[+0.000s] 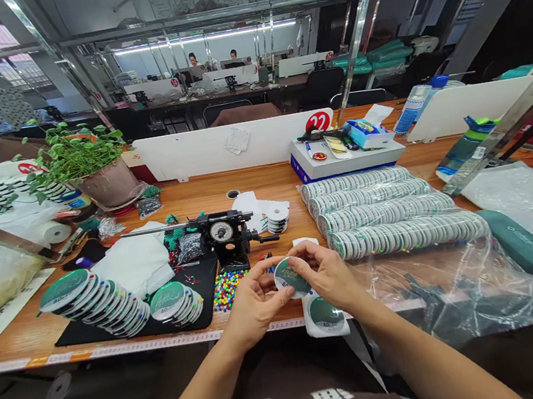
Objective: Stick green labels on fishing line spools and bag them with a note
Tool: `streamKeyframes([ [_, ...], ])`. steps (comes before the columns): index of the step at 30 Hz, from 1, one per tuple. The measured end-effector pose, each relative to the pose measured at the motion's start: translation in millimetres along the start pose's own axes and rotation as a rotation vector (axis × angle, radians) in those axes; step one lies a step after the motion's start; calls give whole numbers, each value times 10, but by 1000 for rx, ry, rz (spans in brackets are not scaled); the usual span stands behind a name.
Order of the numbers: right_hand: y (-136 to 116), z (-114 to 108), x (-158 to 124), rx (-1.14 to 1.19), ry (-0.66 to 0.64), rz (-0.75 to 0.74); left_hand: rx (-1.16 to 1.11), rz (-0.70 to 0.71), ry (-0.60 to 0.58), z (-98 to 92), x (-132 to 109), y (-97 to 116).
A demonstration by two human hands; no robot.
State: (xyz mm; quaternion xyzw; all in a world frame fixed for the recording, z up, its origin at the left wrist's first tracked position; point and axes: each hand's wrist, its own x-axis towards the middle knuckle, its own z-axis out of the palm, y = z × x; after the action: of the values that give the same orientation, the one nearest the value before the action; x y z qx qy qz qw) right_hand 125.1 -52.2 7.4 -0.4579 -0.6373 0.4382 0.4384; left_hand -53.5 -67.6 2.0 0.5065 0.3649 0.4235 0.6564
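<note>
Both hands grip a flat round spool [291, 278] with a green and white label, held up over the table's front edge. My left hand [257, 295] has its fingers and thumb at the spool's left side. My right hand [326, 273] pinches its right side, thumb on the face. Just below, a backing strip with a matching round green sticker [325, 313] hangs over the edge. Left of my hands lie many coloured beads [233, 288] and a short stack of labelled spools [174, 303]. Behind the beads stands a black hand-crank winder [226, 236] with a dial.
A longer leaning row of labelled spools [103, 303] rests on a black mat [78, 332] at left. Several bagged rows of spools [403, 232] lie at right, beside a green pouch [524, 243]. Farther back are a potted plant [109, 180] and a white box [351, 160].
</note>
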Motion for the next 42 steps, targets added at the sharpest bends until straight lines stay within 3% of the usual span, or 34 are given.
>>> streamKeyframes([
  [8, -1, 117, -28, 74, -126, -45, -155, -90, 60, -109, -175, 87],
  [11, -15, 238, -43, -48, -103, -116, 33, -22, 92, -82, -310, 128],
  [14, 16, 320, -106, -98, -188, -113, 424, 28, 171, -113, -522, 202],
  [17, 155, 212, -180, -183, -163, -171, 779, -1, 375, -288, -793, 320],
  [22, 601, -280, -288, -778, 86, -513, 978, -110, 889, -812, -1101, 452],
  [24, 779, -423, -339, -922, 89, -620, 1003, -138, 965, -1010, -1114, 446],
  [27, 966, -481, -405, -1043, 78, -695, 1019, -208, 935, -1172, -1086, 453],
  [30, 1012, -432, -444, -1099, 89, -692, 1106, -202, 962, -1074, -1083, 561],
  [33, 947, -390, -443, -1056, 86, -630, 1215, 61, 1082, -760, -1070, 698],
  [35, 888, -380, -420, -1008, 85, -580, 1181, 280, 1006, -531, -998, 712],
  [37, 829, -375, -388, -956, 91, -515, 1079, 365, 732, -334, -838, 630],
  [40, 712, -369, -350, -850, 146, -461, 941, 223, 284, -121, -446, 396],
  [42, 606, -373, -343, -772, 205, -508, 911, 111, 158, -35, -145, 244],
])
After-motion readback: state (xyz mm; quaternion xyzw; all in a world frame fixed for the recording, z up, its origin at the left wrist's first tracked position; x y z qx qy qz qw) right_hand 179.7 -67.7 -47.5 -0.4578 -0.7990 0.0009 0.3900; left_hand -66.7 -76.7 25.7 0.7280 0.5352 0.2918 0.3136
